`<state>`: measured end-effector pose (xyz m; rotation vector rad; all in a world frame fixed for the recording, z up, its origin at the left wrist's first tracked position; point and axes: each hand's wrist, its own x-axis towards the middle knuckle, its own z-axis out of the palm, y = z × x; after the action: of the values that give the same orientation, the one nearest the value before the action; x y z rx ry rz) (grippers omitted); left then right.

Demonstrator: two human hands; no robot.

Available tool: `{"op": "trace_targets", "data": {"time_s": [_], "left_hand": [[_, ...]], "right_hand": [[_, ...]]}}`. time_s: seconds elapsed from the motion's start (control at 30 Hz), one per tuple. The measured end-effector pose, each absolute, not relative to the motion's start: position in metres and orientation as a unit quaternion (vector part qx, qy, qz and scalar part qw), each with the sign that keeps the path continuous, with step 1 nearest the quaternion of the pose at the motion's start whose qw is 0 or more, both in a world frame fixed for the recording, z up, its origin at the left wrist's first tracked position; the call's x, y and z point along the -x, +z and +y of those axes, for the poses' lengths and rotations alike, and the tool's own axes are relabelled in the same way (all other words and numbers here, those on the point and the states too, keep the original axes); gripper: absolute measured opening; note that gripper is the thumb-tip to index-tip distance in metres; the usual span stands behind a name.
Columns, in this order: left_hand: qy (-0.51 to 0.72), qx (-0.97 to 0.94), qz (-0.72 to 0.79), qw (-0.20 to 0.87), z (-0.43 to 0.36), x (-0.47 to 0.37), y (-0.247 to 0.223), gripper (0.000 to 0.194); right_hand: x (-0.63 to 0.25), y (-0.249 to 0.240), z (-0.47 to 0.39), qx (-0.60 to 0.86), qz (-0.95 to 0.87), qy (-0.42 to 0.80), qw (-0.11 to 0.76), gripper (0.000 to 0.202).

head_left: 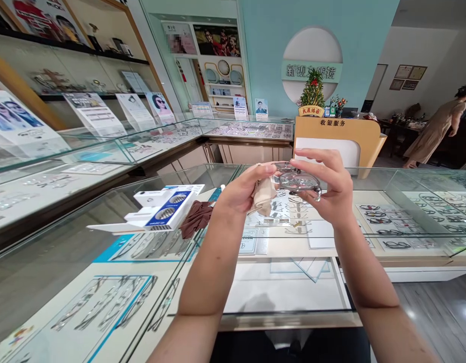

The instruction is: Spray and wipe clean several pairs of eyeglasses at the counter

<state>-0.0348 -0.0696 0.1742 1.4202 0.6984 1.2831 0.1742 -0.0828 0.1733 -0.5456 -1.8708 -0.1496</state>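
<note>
A pair of eyeglasses (pixel 299 180) with a thin frame is held up between my two hands, above the glass display counter. My left hand (pixel 248 186) is closed around a beige cleaning cloth (pixel 264 196), its thumb and fingers at the left end of the glasses. On the other side, my right hand (pixel 327 184) grips the glasses by the right part of the frame, thumb below and fingers above. To the left of my left forearm, a crumpled brown cloth (pixel 196 218) lies on the countertop beside an open white and blue box (pixel 168 209).
An open drawer (pixel 251 292) extends from the counter in front of me. Glass display cases (pixel 399 201) with rows of eyeglasses surround me. Cardboard display signs (pixel 93 115) stand on the left counter. Behind is a wooden cashier desk (pixel 339 133); a person (pixel 435 126) is at far right.
</note>
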Motion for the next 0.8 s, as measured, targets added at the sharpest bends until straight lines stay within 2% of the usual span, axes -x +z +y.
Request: {"op": "trace_targets", "data": {"time_s": [0.27, 0.47, 0.6, 0.8], "left_hand": [[0.516, -0.528, 0.365, 0.567, -0.049, 0.028, 0.161, 0.050], [0.506, -0.499, 0.432, 0.555, -0.038, 0.041, 0.132, 0.061], [0.587, -0.388, 0.506, 0.498, -0.028, 0.061, 0.081, 0.065], [0.674, -0.318, 0.570, 0.347, -0.004, 0.069, 0.032, 0.058]], "right_hand": [[-0.171, 0.167, -0.072, 0.213, -0.782, -0.050, 0.583, 0.020], [-0.170, 0.160, -0.047, 0.279, -0.786, -0.039, 0.551, 0.019], [-0.162, 0.144, -0.019, 0.361, -0.826, -0.043, 0.431, 0.008], [-0.122, 0.108, 0.021, 0.493, -0.858, -0.046, 0.137, 0.020]]}}
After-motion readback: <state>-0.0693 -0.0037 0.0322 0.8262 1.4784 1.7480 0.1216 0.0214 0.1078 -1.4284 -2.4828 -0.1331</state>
